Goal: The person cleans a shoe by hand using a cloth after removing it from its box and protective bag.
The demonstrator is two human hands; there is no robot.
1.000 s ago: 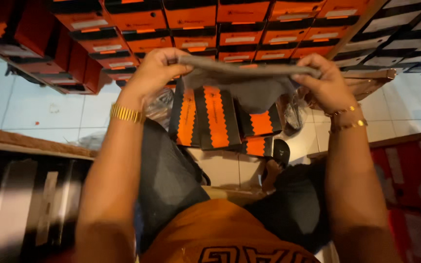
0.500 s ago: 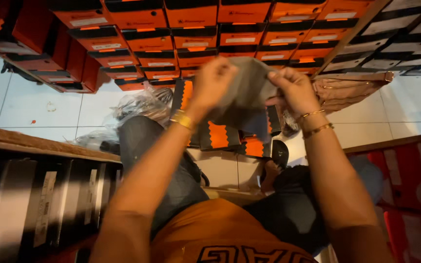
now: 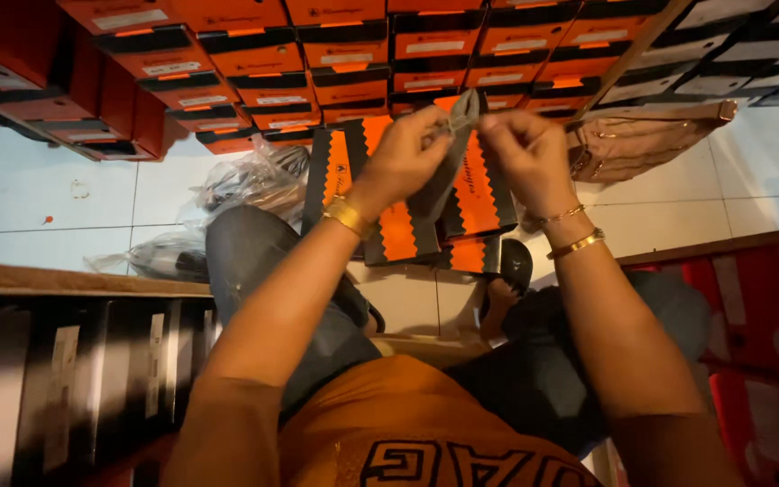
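Above lap: L hand & R hand both pinch grey cloth, gathered narrow betw. them; folding looks partway. Orange-black boxes beneath, shut.

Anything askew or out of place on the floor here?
Mostly tidy: the shelved boxes sit in rows. A few orange-and-black boxes lean loosely on the tiles, with crumpled plastic bags beside them. Both the left hand and right hand pinch a folded grey cloth. Nothing damaged.
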